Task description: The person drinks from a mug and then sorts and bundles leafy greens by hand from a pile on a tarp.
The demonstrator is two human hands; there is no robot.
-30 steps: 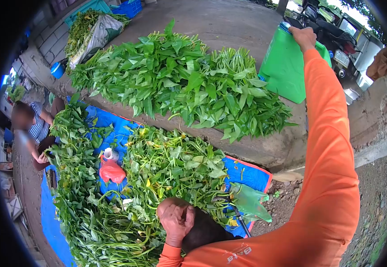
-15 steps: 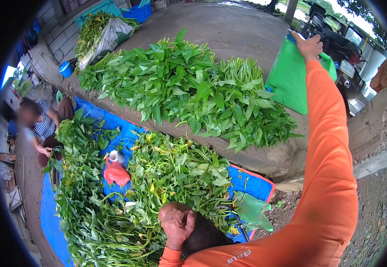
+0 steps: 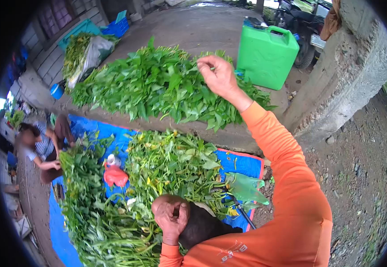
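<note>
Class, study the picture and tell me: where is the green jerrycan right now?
In the head view, the green jerrycan stands upper right on the concrete floor, beside the leafy bundles and left of the rough concrete pillar.

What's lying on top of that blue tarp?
On the tarp are heaps of leafy greens, a red plastic bag beside something white, and a green plastic bag. Anything buried beneath the greens is hidden.
</note>
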